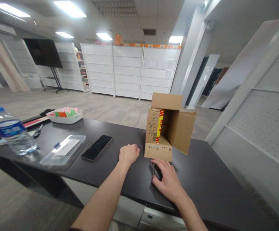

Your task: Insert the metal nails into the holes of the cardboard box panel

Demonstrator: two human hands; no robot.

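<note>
My left hand (129,154) rests on the dark table as a closed fist, knuckles up. Its palm side is hidden, so whatever it may hold does not show. Between the thumb and fingertips of my right hand (168,180) is a thin metal pair of tweezers (154,169), close to the tabletop. Just beyond that hand stands a cardboard box (152,125), its open side facing me and its flaps spread. The lower flap (157,151) reaches down toward my right fingers and has a row of small holes or dots. Red and yellow tape runs down the box's front edge.
Left of my fist lies a black phone (97,148), then a clear plastic case (63,150) holding white paper. A water bottle (11,130) stands at the far left. Behind it is a white basket (64,117) with colourful packets. A perforated panel (269,118) borders the right side.
</note>
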